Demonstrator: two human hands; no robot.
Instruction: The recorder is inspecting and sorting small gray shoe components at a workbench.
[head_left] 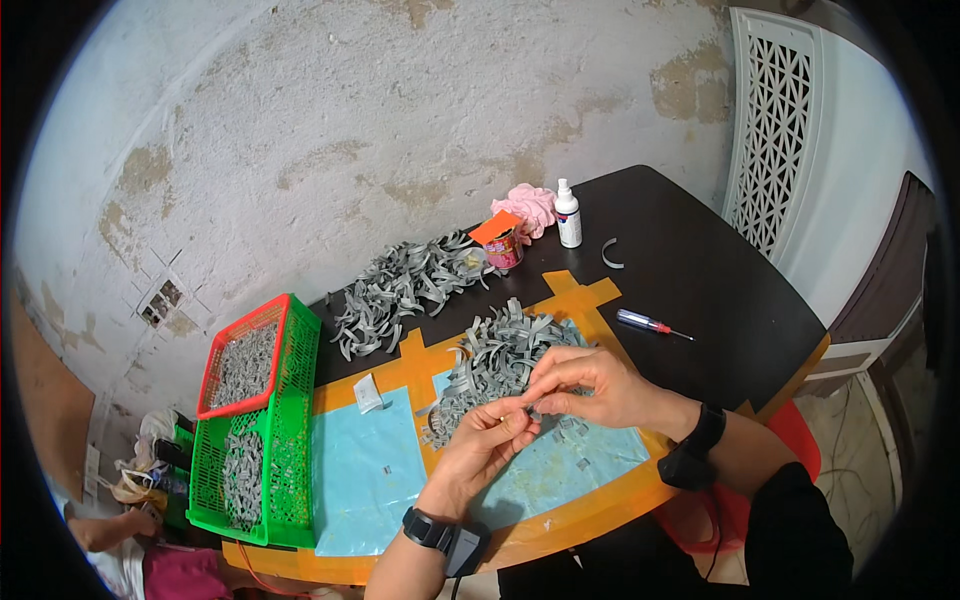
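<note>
Thin, curled grey strips (pixel 505 340) in a tangled heap
Your left hand (pixel 485 440) and right hand (pixel 600 388) meet over its near side, pinching a mostly hidden grey piece (pixel 534 408) between fingertips. The strips lie on blue film (pixel 612 446), back from the near edge of the bench (pixel 720 270); a lattice-walled green basket (pixel 292 440) stands at its left edge.
</note>
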